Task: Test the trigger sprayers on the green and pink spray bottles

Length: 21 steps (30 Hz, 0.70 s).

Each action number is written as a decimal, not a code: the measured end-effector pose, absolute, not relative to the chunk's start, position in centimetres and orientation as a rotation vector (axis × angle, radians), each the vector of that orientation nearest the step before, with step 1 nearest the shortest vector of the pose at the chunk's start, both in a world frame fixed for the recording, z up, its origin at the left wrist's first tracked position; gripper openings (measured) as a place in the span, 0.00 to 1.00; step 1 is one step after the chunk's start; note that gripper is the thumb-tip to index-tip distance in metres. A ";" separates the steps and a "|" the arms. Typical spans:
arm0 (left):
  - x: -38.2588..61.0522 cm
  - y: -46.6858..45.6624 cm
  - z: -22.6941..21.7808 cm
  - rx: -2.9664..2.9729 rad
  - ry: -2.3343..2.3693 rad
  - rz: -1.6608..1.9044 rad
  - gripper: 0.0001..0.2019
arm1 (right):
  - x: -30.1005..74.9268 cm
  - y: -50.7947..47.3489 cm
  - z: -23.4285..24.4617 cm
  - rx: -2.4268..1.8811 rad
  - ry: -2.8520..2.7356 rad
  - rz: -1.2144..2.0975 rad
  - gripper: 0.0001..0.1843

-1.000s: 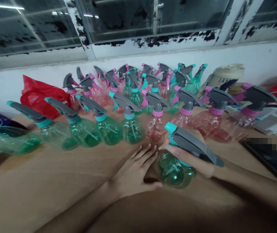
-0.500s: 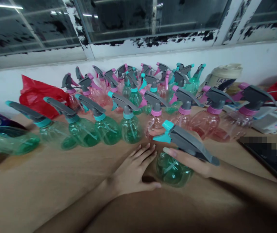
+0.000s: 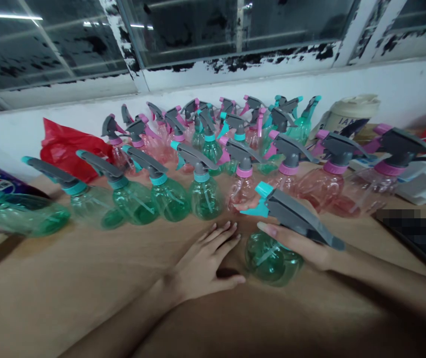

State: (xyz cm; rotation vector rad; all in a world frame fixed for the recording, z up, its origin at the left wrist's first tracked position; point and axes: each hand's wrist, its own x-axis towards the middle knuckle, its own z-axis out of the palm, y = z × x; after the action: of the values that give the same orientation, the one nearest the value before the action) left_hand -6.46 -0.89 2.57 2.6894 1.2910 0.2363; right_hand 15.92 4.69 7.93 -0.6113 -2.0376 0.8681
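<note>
My right hand (image 3: 298,243) is closed around the neck of a green spray bottle (image 3: 272,261) with a grey and turquoise trigger head. Its nozzle points to the left. Beside it on the left, my left hand (image 3: 209,263) lies palm down on the wooden table (image 3: 123,278), fingers stretched out and holding nothing. Just beyond my hands runs a front row of spray bottles: green ones such as this green bottle (image 3: 205,199) to the left, pink ones such as this pink bottle (image 3: 319,186) to the right.
Behind the front row stand several more pink and green spray bottles. A red plastic bag (image 3: 73,151) and a dark blue Pepsi package (image 3: 7,181) are at the left. To the right are a cream bag (image 3: 351,114), white boxes (image 3: 424,184) and a dark flat device (image 3: 418,243).
The whole view has shifted slightly, so the bottles appear a little further right. My right hand keeps its hold on the spray bottle, and my left hand stays flat on the table.
</note>
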 end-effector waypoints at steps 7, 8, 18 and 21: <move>-6.3 -0.8 3.0 2.700 1.294 0.212 0.37 | 15.8 4.4 9.2 -0.581 -2.033 0.901 0.10; -6.3 -0.8 3.0 2.703 1.292 0.212 0.37 | 15.9 4.4 9.4 -0.574 -2.038 0.911 0.09; -6.4 -0.6 2.5 2.722 1.337 0.243 0.28 | 15.7 4.5 8.9 -0.593 -2.035 0.889 0.04; -6.5 -0.5 2.3 2.732 1.371 0.261 0.27 | 15.6 4.6 8.8 -0.582 -2.036 0.856 0.03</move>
State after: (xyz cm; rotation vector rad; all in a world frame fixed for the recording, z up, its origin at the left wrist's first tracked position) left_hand -6.47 -0.55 2.26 2.7318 1.3712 0.2610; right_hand 15.59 4.56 8.78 -0.5816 -2.0359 0.8565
